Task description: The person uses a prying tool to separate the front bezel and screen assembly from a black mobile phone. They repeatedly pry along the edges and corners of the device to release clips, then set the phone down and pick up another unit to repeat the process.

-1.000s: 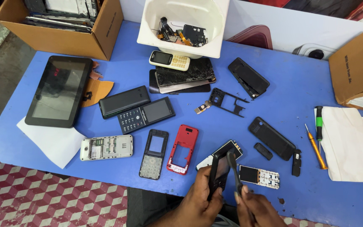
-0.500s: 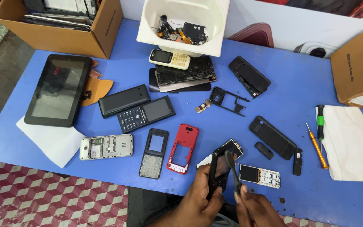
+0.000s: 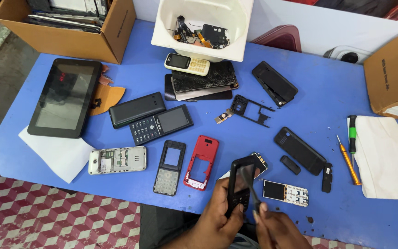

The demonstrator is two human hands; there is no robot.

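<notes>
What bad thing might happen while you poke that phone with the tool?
The thin tool in the right hand might slip and scratch the black phone front that the left hand holds. Hand and phone hang over the blue table's near edge, so a dropped part could fall to the floor.

Tablet (image 3: 64,97) far left on table (image 3: 328,106), partly over a paper sheet (image 3: 58,154). Cardboard box (image 3: 72,25) behind it, tub (image 3: 203,27) of parts to the box's right. Keypad phone (image 3: 160,124) mid-table; circuit board (image 3: 285,192) near front edge, just right of the phone frame (image 3: 240,186) held in the left hand (image 3: 217,221). Screwdriver (image 3: 348,160) right, beside a cloth (image 3: 388,157).
</notes>
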